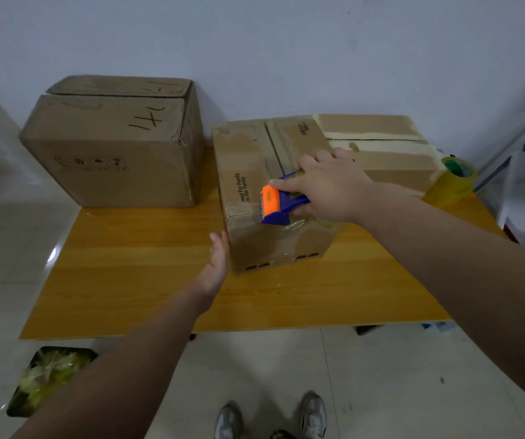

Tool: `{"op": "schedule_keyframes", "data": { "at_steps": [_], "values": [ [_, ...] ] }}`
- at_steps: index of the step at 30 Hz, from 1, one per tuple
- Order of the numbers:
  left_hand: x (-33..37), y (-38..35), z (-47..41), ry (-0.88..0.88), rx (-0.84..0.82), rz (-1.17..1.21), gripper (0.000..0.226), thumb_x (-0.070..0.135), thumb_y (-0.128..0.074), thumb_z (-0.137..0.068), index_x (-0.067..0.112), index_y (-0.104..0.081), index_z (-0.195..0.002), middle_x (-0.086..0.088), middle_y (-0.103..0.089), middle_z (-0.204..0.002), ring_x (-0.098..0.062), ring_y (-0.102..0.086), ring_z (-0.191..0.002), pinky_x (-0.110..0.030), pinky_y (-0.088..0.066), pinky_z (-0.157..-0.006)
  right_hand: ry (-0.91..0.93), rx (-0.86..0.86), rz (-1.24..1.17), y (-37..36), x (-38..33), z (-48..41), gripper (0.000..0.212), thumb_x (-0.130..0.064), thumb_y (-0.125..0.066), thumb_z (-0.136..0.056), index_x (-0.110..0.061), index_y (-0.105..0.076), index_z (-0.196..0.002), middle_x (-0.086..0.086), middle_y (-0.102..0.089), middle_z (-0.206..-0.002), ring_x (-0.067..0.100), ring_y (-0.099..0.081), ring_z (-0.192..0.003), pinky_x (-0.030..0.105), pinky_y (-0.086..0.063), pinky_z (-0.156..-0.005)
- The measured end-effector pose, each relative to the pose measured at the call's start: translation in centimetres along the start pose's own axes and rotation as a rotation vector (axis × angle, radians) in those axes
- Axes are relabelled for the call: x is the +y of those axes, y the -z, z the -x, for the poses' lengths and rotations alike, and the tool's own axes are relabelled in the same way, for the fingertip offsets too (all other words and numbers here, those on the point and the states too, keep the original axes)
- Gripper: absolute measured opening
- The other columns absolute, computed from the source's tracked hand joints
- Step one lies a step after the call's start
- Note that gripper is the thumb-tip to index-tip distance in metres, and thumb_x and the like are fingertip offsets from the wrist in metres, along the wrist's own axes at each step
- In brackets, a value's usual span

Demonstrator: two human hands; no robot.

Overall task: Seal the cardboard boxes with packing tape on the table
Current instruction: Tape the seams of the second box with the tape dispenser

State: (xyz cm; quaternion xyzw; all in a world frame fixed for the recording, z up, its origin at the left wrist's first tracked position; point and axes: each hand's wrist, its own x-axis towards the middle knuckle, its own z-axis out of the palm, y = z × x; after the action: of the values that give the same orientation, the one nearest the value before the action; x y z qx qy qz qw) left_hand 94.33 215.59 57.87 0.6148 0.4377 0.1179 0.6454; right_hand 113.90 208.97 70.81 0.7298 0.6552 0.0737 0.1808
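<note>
A small cardboard box point(248, 172) with printed text stands in the middle of the wooden table point(134, 264). My right hand point(327, 188) grips a blue and orange tape dispenser point(281, 199) pressed on the box's top near its front edge, with clear tape running over that edge. My left hand point(218, 264) is flat and open against the box's front left corner. A large box point(112, 147) with handwritten marks sits at the back left. A third box point(381, 147) with pale tape strips lies behind the small one on the right.
A yellow tape roll point(455, 179) stands at the table's right edge beside the third box. A bin point(49, 378) with plastic scraps sits on the tiled floor at the lower left. My shoes point(273, 419) show below the table's front edge. A white wall is behind.
</note>
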Motion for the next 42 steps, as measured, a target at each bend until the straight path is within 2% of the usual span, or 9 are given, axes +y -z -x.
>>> {"op": "schedule_keyframes", "data": {
  "at_steps": [4,7,12,17,27,31,35,38,42],
  "values": [
    [1.9,2.5,-1.2,-0.219,0.048,-0.165,0.048,0.043,-0.029,-0.101,0.039,-0.02,-0.148,0.016,-0.009,-0.157,-0.01,-0.006,-0.144,-0.036,-0.014,-0.113,0.003,-0.01,-0.03,0.2,0.2,-0.3,0.062,-0.057,-0.046,-0.092,-0.048,-0.018,-0.147,0.008,-0.045,-0.129,0.029,-0.043,-0.117,0.042,-0.031,-0.096],
    [3.1,3.9,-2.2,-0.499,0.041,-0.53,0.074,0.003,-0.054,-0.091,0.037,-0.022,-0.148,0.012,-0.002,-0.158,-0.007,-0.001,-0.143,-0.035,-0.018,-0.114,0.005,-0.026,-0.037,0.3,0.3,-0.2,0.062,-0.057,-0.046,-0.092,-0.048,-0.017,-0.147,0.007,-0.045,-0.129,0.028,-0.042,-0.117,0.042,-0.03,-0.097],
    [4.2,5.2,-4.2,-0.696,0.031,-1.034,0.07,0.018,-0.062,-0.089,0.034,-0.023,-0.145,0.013,0.0,-0.15,-0.004,0.009,-0.137,-0.037,0.004,-0.116,0.004,-0.045,-0.051,0.6,0.4,-0.3,0.062,-0.057,-0.046,-0.092,-0.048,-0.017,-0.147,0.006,-0.044,-0.129,0.028,-0.041,-0.119,0.042,-0.029,-0.098],
    [4.4,4.8,-5.3,-0.773,0.047,-1.208,0.076,0.029,-0.063,-0.087,0.029,-0.018,-0.148,0.014,0.0,-0.153,-0.004,0.013,-0.139,-0.03,0.014,-0.113,-0.003,-0.05,-0.068,0.5,0.4,-0.4,0.061,-0.056,-0.045,-0.093,-0.049,-0.017,-0.146,0.006,-0.044,-0.131,0.028,-0.041,-0.118,0.042,-0.03,-0.096],
    [3.8,5.3,-6.4,-0.932,0.043,-1.285,0.076,0.032,-0.064,-0.087,0.028,-0.016,-0.145,0.009,-0.018,-0.152,-0.012,-0.007,-0.142,-0.034,-0.004,-0.115,0.009,-0.039,-0.045,0.3,0.4,-0.7,0.063,-0.057,-0.045,-0.093,-0.048,-0.015,-0.147,0.007,-0.043,-0.133,0.029,-0.041,-0.12,0.043,-0.03,-0.098],
    [3.7,5.1,-5.7,-1.069,0.066,-1.314,0.062,0.011,-0.069,-0.082,0.016,-0.042,-0.138,-0.003,-0.044,-0.142,-0.029,-0.036,-0.134,-0.051,-0.02,-0.108,0.017,-0.025,-0.047,0.2,0.5,-0.7,0.063,-0.057,-0.045,-0.093,-0.048,-0.015,-0.148,0.007,-0.043,-0.133,0.029,-0.041,-0.12,0.043,-0.031,-0.097],
    [3.1,4.2,-5.1,-1.087,0.17,-1.3,0.068,-0.003,-0.077,-0.068,0.011,-0.053,-0.13,-0.009,-0.057,-0.131,-0.034,-0.051,-0.123,-0.056,-0.029,-0.101,0.015,-0.017,-0.039,0.1,0.4,-0.5,0.063,-0.057,-0.045,-0.093,-0.047,-0.015,-0.148,0.007,-0.043,-0.134,0.029,-0.041,-0.121,0.043,-0.031,-0.097],
    [3.0,4.6,-4.7,-1.081,0.179,-1.346,0.043,0.024,-0.054,-0.09,0.016,-0.047,-0.132,-0.008,-0.056,-0.132,-0.029,-0.051,-0.124,-0.05,-0.032,-0.102,0.022,-0.023,-0.028,0.2,0.3,-0.3,0.063,-0.056,-0.044,-0.094,-0.046,-0.014,-0.148,0.008,-0.042,-0.133,0.03,-0.041,-0.12,0.043,-0.032,-0.095],
    [4.8,3.2,-3.7,-0.773,0.163,-1.377,0.063,0.045,-0.047,-0.094,0.023,-0.023,-0.148,0.0,-0.024,-0.155,-0.018,-0.021,-0.143,-0.034,-0.016,-0.115,0.077,-0.066,0.05,0.4,0.6,-0.4,0.075,-0.064,-0.044,-0.089,-0.043,-0.005,-0.15,0.012,-0.04,-0.133,0.033,-0.044,-0.116,0.042,-0.036,-0.089]
  ]
}}
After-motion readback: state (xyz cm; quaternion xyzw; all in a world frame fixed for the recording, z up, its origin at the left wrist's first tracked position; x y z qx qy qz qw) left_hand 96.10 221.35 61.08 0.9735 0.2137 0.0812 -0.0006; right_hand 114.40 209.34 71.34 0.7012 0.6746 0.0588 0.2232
